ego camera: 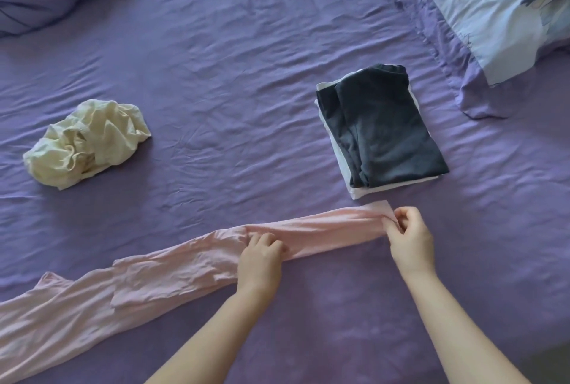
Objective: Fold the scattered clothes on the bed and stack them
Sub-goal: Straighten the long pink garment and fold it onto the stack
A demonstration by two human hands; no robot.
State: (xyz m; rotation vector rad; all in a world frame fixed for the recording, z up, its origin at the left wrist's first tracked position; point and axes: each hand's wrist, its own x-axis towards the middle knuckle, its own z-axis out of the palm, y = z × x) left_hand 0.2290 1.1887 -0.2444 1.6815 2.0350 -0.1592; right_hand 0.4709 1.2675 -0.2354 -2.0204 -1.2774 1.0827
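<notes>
Pink garment (172, 266) stretched long — lower left to right, both hands — left (260, 260), right (408, 238) — gripping it

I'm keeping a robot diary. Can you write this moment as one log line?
step: folding pink garment | left hand: gripping middle | right hand: pinching end | stack: dark on white | cream garment: crumpled, unfolded

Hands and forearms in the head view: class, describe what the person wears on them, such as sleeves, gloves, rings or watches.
Nothing is worn. The left hand and right hand are bare, with no gloves, rings or watch visible. Both forearms are uncovered to the frame's bottom edge; no sleeve shows.
</notes>
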